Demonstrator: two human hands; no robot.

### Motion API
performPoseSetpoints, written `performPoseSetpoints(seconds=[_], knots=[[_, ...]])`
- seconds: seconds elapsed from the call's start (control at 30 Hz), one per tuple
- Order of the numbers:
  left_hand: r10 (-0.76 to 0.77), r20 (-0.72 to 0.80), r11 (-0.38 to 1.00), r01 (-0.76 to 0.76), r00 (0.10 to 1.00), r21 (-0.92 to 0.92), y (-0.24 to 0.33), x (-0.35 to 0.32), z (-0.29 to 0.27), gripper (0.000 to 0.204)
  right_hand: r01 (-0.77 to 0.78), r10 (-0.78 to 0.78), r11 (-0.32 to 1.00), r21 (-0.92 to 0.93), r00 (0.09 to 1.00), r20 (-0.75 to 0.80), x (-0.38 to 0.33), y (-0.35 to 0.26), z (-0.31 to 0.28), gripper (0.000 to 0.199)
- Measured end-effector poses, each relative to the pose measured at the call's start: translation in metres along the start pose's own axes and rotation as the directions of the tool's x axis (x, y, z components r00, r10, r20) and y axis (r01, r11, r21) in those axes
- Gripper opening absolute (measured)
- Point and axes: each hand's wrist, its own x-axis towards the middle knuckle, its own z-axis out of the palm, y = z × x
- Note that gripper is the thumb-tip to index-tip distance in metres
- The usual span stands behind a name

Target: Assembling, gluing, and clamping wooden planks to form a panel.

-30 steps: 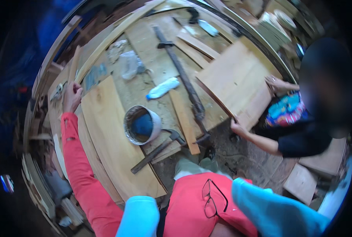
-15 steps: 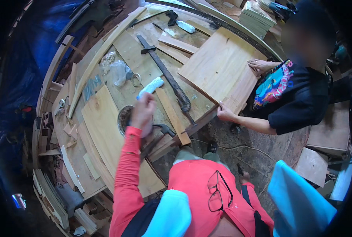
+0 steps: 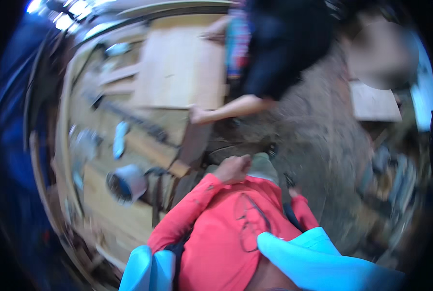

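Observation:
My left hand [image 3: 233,169] is in front of my body, off the bench's edge, with its fingers curled together; whatever may be in them is hidden. Lower and to the right, my right hand [image 3: 293,192] hangs by my side, closed on a small dark tool [image 3: 289,180] whose kind is too blurred to make out. Nearest my left arm on the bench are a round white can [image 3: 133,180] with dark contents and a hammer [image 3: 156,171]. A narrow wooden strip [image 3: 153,149] lies beyond them.
A co-worker's hands [image 3: 200,115] rest at the edges of a wide wooden panel [image 3: 177,63] at the far side. A long bar clamp [image 3: 139,123] and a white-blue bottle-like object [image 3: 120,139] lie on the bench. Boards [image 3: 375,101] stand at the right.
My left hand has moved from above the can back toward my body. My view has turned right, blurring the scene. The co-worker still touches the panel.

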Motion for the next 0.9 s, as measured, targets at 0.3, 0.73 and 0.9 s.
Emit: performPoseSetpoints(seconds=[0.3,0.73,0.9], knots=[[0.157,0.024,0.979,-0.159,0.987,0.126,0.060,0.182,0.131,0.017,0.013,-0.004,0.998,0.069,0.991,-0.134,0.046,0.049,-0.094,0.027],[0.017,-0.265,1.000,-0.011,0.964,0.027,0.072,0.504,0.188,0.012,0.029,0.031,0.952,0.306,0.982,-0.189,0.236,-0.007,-0.257,0.045],[-0.257,-0.054,0.937,0.262,0.965,0.229,0.049,0.635,0.190,0.023,0.009,0.102,0.784,0.621,0.984,-0.143,0.305,0.015,-0.290,0.033]])
